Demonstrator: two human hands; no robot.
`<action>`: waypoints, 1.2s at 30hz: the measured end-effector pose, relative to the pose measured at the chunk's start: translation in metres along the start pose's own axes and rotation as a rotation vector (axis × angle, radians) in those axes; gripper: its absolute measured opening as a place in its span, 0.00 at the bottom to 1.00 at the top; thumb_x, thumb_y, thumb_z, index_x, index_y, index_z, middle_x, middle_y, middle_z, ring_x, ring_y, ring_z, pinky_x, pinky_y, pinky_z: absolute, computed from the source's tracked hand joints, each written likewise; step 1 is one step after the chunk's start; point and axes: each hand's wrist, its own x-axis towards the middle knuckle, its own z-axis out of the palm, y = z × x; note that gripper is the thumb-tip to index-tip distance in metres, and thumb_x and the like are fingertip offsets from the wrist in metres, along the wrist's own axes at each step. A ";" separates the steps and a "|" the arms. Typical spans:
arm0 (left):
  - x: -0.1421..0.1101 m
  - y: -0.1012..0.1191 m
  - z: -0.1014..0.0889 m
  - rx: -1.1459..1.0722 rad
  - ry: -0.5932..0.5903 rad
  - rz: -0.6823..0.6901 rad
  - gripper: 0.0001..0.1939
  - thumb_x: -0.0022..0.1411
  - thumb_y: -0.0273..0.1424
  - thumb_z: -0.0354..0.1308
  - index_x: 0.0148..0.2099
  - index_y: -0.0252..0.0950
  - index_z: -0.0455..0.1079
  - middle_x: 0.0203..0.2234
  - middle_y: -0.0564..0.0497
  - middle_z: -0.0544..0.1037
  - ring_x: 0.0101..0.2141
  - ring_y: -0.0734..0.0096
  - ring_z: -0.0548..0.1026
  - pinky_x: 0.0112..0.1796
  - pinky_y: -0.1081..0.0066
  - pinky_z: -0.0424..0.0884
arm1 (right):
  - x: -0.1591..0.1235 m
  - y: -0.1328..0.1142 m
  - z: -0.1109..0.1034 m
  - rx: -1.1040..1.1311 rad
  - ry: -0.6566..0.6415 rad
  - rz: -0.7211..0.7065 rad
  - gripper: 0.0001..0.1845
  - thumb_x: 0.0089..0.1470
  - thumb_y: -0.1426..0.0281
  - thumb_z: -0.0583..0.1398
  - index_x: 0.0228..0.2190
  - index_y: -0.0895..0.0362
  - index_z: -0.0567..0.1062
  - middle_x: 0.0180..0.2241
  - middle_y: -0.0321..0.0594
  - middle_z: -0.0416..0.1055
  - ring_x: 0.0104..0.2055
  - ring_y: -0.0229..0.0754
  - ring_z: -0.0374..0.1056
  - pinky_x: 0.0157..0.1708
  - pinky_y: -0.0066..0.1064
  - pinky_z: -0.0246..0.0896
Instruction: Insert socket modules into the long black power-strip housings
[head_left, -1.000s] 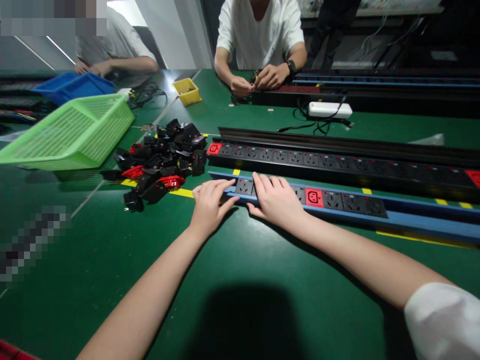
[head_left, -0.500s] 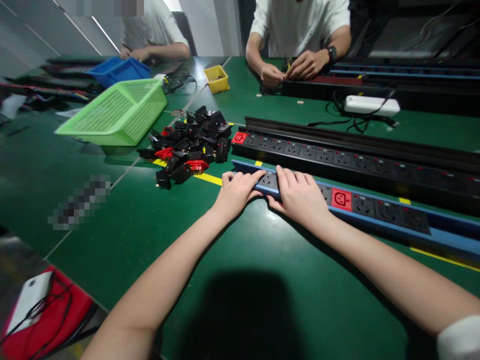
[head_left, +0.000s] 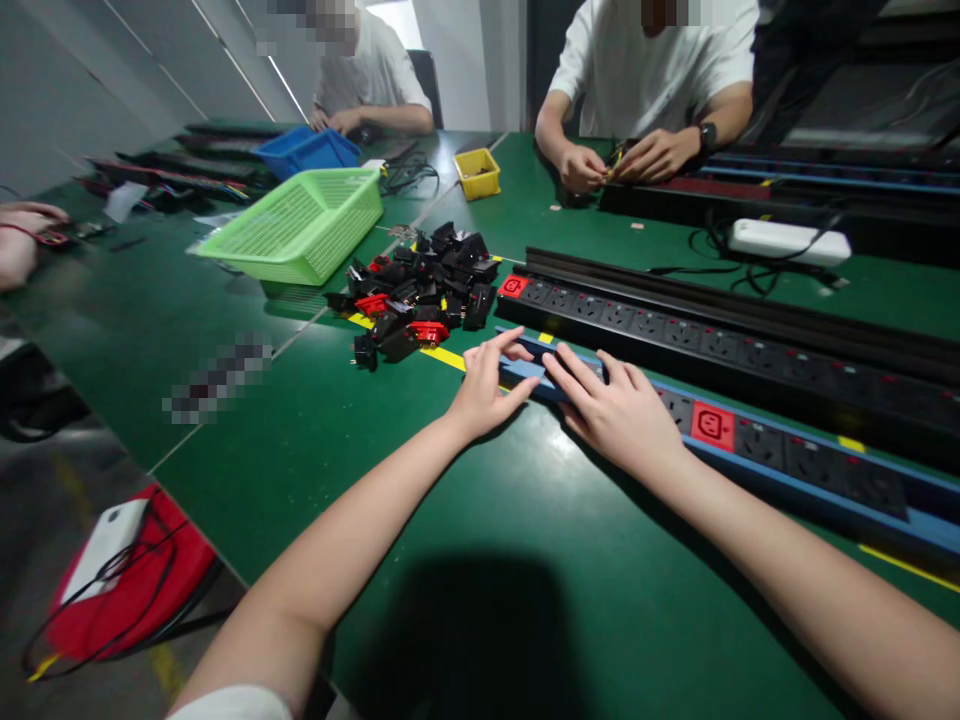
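A long blue power strip housing (head_left: 817, 478) lies slantwise across the green table, fitted with black socket modules (head_left: 757, 443) and one red socket (head_left: 712, 426). My left hand (head_left: 484, 390) is at its left end, thumb and fingers apart, with nothing seen between them. My right hand (head_left: 619, 410) lies over the housing just to the right, fingers stretched across its top and covering part of the socket row. Between the hands the blue channel shows bare. Beyond the hands lies a loose pile of black and red socket modules (head_left: 420, 290).
A black power strip (head_left: 675, 325) lies parallel behind the blue one. Farther back are a green basket (head_left: 300, 225), a blue bin (head_left: 307, 155), a yellow box (head_left: 477, 175) and a white adapter (head_left: 790, 242) with cables. Two people sit across the table; another person's hand shows at far left.
My left fingers have lifted and spread from the strip's end. The right hand's fingers have straightened and spread over the sockets. The whole view has shifted, so the table appears farther right.
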 end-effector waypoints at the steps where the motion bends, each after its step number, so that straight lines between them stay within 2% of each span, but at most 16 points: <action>1: 0.001 -0.002 -0.001 -0.049 0.053 -0.041 0.29 0.67 0.40 0.57 0.66 0.40 0.55 0.45 0.47 0.79 0.47 0.63 0.76 0.54 0.59 0.61 | 0.000 0.000 -0.001 0.003 -0.007 -0.009 0.35 0.66 0.64 0.54 0.70 0.53 0.54 0.71 0.42 0.53 0.60 0.65 0.62 0.52 0.50 0.60; 4: 0.004 -0.006 -0.002 -0.118 0.140 -0.135 0.20 0.70 0.37 0.52 0.61 0.40 0.59 0.41 0.49 0.78 0.43 0.66 0.77 0.52 0.60 0.64 | 0.001 0.000 -0.002 0.015 -0.018 -0.003 0.32 0.66 0.64 0.53 0.69 0.52 0.57 0.70 0.42 0.54 0.59 0.65 0.63 0.52 0.50 0.60; 7: 0.004 -0.004 -0.002 -0.050 0.131 -0.134 0.17 0.70 0.36 0.53 0.58 0.39 0.63 0.39 0.50 0.79 0.44 0.65 0.76 0.52 0.60 0.64 | 0.001 -0.001 -0.002 0.024 -0.013 0.012 0.31 0.65 0.64 0.54 0.68 0.52 0.59 0.69 0.46 0.56 0.58 0.64 0.64 0.52 0.51 0.59; 11: 0.002 0.000 -0.003 0.046 0.099 -0.115 0.16 0.69 0.34 0.55 0.57 0.39 0.64 0.40 0.50 0.79 0.44 0.64 0.75 0.52 0.59 0.63 | 0.001 -0.003 -0.001 0.016 -0.007 0.030 0.29 0.65 0.64 0.54 0.66 0.53 0.62 0.68 0.49 0.58 0.57 0.64 0.65 0.52 0.50 0.59; 19: 0.002 -0.001 -0.004 0.053 0.126 -0.132 0.15 0.69 0.34 0.54 0.57 0.39 0.64 0.41 0.49 0.79 0.45 0.64 0.76 0.50 0.60 0.65 | 0.001 -0.003 0.001 -0.002 0.015 0.023 0.29 0.65 0.65 0.55 0.65 0.55 0.63 0.67 0.53 0.59 0.57 0.63 0.65 0.53 0.51 0.58; 29: 0.004 0.004 -0.005 0.125 0.081 -0.116 0.13 0.68 0.32 0.54 0.53 0.37 0.66 0.40 0.48 0.80 0.45 0.62 0.75 0.50 0.59 0.64 | 0.001 -0.003 0.002 -0.015 0.015 0.016 0.32 0.65 0.65 0.55 0.67 0.54 0.60 0.67 0.54 0.59 0.57 0.63 0.66 0.52 0.50 0.60; 36: 0.005 0.000 -0.007 0.141 0.112 -0.102 0.12 0.68 0.30 0.54 0.53 0.38 0.67 0.43 0.48 0.80 0.48 0.61 0.74 0.51 0.59 0.64 | 0.001 -0.004 0.003 -0.025 0.017 0.017 0.31 0.65 0.65 0.54 0.67 0.55 0.61 0.67 0.54 0.60 0.57 0.64 0.66 0.53 0.51 0.60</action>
